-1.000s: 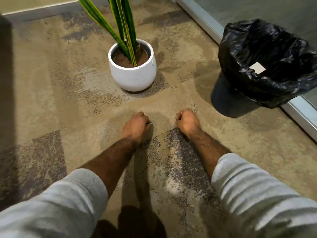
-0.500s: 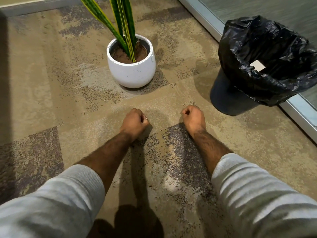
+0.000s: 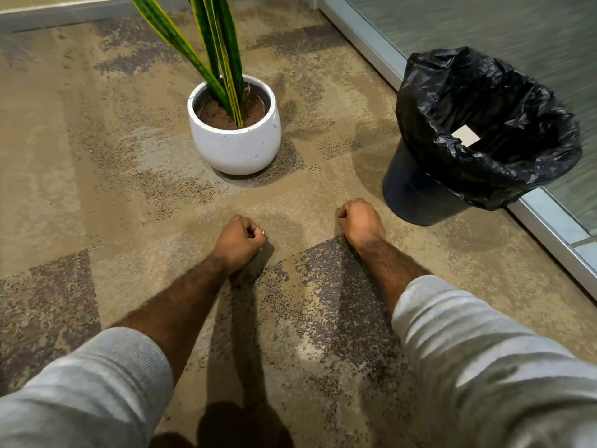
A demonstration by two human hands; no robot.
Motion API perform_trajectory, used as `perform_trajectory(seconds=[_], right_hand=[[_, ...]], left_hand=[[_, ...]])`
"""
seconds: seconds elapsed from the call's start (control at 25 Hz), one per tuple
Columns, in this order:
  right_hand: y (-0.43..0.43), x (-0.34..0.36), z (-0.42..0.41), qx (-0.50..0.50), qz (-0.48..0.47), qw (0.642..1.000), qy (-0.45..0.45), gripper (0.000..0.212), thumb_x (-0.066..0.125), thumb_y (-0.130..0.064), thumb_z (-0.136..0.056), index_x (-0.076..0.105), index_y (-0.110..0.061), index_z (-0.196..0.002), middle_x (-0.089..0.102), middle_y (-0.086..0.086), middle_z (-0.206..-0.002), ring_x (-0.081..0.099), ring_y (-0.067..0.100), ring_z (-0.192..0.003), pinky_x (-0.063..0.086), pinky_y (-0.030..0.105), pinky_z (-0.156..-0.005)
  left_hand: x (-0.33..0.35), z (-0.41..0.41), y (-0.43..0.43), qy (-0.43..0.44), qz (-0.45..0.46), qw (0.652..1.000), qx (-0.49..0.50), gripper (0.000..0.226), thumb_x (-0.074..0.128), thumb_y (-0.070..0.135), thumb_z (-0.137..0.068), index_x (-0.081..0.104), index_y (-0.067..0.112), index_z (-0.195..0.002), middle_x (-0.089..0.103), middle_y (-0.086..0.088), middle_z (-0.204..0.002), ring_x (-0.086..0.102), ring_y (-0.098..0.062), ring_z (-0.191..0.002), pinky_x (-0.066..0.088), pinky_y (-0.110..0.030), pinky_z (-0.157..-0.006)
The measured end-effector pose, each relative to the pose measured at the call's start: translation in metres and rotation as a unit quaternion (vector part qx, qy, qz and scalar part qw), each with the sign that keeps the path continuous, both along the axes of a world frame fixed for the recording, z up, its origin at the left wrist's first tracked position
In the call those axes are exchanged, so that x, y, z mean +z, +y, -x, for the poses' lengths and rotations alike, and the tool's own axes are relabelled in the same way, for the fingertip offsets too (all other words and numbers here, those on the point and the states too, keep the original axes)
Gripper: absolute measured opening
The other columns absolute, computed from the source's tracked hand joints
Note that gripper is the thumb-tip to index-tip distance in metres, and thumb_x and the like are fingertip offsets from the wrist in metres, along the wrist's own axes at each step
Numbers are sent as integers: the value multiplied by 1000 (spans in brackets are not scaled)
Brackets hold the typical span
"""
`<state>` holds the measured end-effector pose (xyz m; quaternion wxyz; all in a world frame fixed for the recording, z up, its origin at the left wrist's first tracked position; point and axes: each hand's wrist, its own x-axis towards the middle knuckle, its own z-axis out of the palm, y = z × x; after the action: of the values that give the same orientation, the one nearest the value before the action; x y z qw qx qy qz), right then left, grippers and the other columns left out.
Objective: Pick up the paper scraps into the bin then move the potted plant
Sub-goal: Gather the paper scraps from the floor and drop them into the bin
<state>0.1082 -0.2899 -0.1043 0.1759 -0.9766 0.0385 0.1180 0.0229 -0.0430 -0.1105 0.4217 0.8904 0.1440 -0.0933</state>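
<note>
Our left hand (image 3: pixel 239 242) is curled into a fist low over the carpet (image 3: pixel 97 189), a tiny pale speck showing at its fingertips, and our right hand (image 3: pixel 361 221) is balled tight too, though we cannot tell whether it grips anything. Beyond the fists the potted plant (image 3: pixel 235 130) stands upright mid-carpet. The bin (image 3: pixel 478 137), lined with black plastic, sits by the carpet's right edge against the glass wall (image 3: pixel 484 27), a paper scrap (image 3: pixel 465 136) inside.

left hand (image 3: pixel 239 242) lifted, drawn back from potted plant (image 3: pixel 235 130) | right hand (image 3: pixel 361 221) shifted toward bin (image 3: pixel 420 192)
</note>
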Motion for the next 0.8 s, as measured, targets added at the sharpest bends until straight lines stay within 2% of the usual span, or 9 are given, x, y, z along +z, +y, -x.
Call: perform_trajectory(seconds=[0.08,0.16,0.32,0.48,0.6,0.68,0.8], right_hand=[[2,1,0,25,27,999,-15,14,65,-8,-88,76,-17,-87,75,6,-93,71,26,-83,43,24,-69],[5,2,2,60,78,994,-42,14,63,-7,-91,75,-13,-94,73,10,-96,71,29,-87,45,28,-68],[17,6,5,154,172,971,-60,17,64,-1,-89,72,-8,-103,68,13,-103,69,32,-94,48,36,-71],[30,7,1,183,222,956,-56,24,62,0,-89,68,-6,-112,66,13,-109,66,33,-101,53,42,-77],[27,5,-4,179,190,965,-38,22,64,-6,-88,69,-11,-109,67,11,-108,67,32,-98,52,39,-76],[20,5,-9,147,131,980,-17,17,67,-15,-83,71,-20,-98,71,7,-102,68,30,-90,51,34,-75],[11,6,-9,65,36,997,27,12,70,-25,-77,67,-23,-89,70,-2,-92,65,24,-84,51,29,-76]], left_hand=[[-1,0,0,-1,-6,1000,-2,13,64,19,-94,67,6,-93,63,-11,-106,63,-25,-97,52,-32,-79],[-2,-2,1,-2,-6,1000,-1,12,65,19,-94,67,7,-94,62,-11,-107,62,-24,-97,52,-34,-83],[-4,-3,0,-7,-28,1000,-4,13,64,19,-94,68,7,-93,63,-12,-106,63,-25,-96,54,-36,-84],[-3,-2,0,-10,-40,999,-21,13,64,18,-94,69,7,-91,63,-10,-103,63,-23,-93,55,-34,-80],[-1,1,0,-17,-40,999,-15,12,64,20,-95,66,9,-89,57,-2,-99,59,-17,-89,51,-24,-73],[0,2,0,-13,-33,999,-15,13,64,20,-95,66,9,-89,55,-2,-100,59,-17,-90,53,-27,-78],[5,-1,0,16,-25,999,-20,15,62,20,-96,66,6,-94,58,-6,-107,60,-19,-96,54,-32,-84]])
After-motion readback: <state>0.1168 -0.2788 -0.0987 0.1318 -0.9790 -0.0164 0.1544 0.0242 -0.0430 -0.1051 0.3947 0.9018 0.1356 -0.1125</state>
